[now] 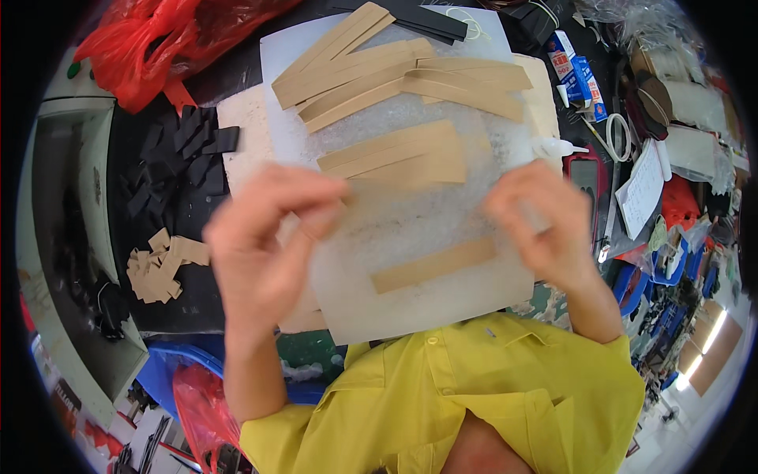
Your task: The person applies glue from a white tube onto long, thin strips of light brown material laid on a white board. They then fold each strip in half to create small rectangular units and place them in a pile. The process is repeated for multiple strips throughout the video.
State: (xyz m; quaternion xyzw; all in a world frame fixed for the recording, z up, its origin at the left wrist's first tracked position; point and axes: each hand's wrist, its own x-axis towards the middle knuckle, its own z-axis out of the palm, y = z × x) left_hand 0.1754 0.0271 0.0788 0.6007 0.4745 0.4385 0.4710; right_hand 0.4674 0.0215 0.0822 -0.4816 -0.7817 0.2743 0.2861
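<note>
My left hand is raised over the left part of a frosted translucent sheet, its thumb and fingers pinched and smeared by motion. From its fingertips a blurred tan strip stretches rightward. Over the sheet's right side, my right hand has curled fingers and thumb drawn together; anything between them is too blurred to make out. A single tan strip lies flat on the sheet nearer to me. Beyond the hands rests a small group of tan strips, with a larger overlapping pile of tan strips farther back.
Black pieces and short tan pieces lie in heaps at left, below a red plastic bag. On the right are a white nozzle bottle, blue-and-white boxes and a notebook. Black strips lie at the back.
</note>
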